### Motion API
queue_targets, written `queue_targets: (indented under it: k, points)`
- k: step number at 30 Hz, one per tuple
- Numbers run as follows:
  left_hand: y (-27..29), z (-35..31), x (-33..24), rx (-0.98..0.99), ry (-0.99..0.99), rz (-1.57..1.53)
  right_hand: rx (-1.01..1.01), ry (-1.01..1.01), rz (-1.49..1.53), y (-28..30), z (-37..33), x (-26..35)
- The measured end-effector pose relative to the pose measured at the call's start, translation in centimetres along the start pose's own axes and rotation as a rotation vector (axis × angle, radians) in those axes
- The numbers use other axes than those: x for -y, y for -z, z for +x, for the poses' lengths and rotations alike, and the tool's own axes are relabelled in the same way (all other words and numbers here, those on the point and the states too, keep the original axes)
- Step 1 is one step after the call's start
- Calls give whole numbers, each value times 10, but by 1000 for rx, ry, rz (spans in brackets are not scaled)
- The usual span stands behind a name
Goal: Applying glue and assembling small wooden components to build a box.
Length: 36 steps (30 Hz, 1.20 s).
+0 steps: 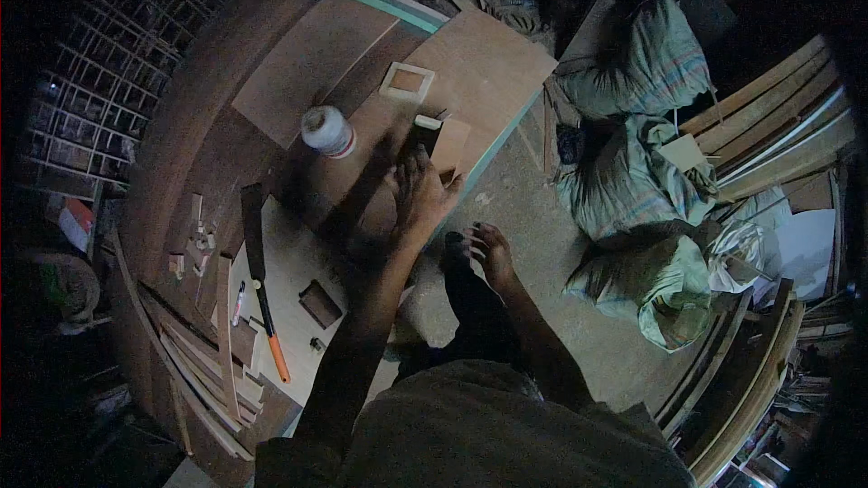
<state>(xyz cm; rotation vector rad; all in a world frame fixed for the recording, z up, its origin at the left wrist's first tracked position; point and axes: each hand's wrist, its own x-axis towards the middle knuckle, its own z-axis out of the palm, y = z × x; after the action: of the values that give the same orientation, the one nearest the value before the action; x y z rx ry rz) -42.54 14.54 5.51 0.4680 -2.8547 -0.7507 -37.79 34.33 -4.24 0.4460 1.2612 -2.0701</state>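
Note:
My left hand (420,194) is over the workbench, fingers stretched out and spread, thumb toward a small piece of thin brown wood (450,145). Whether its fingertips touch that piece is hard to tell in the shadow. At the piece's far end lies a short pale wood block (428,122). Beyond it rests a small pale rectangular wood frame (407,81). A white plastic bottle (327,132) stands left of my left hand. My right hand (491,253) hangs beside the bench edge above the floor, fingers loosely bent and apart, holding nothing visible.
A handsaw with an orange grip (276,352), a marker (238,303), a small dark wood frame (319,305) and wood strips (226,334) lie at the bench's near left. Wood bits (201,239) lie farther left. Stuffed sacks (633,176) and long boards (768,117) stand right.

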Motion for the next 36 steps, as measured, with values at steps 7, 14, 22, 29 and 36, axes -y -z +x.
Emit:
queue_targets:
  k: [7,14,22,29,36]
  points:
    - [-11,19,-9,-20,88,161,141,22,-74,14,79,38]
    - [4,18,-18,63,95,111,178,128,-240,16,112,43]
    - [9,26,-9,64,114,123,229,58,-129,7,137,51]
    - [19,27,0,169,257,-299,196,27,-61,1,145,45]
    - [8,25,20,76,298,-301,197,-8,-111,7,158,29]
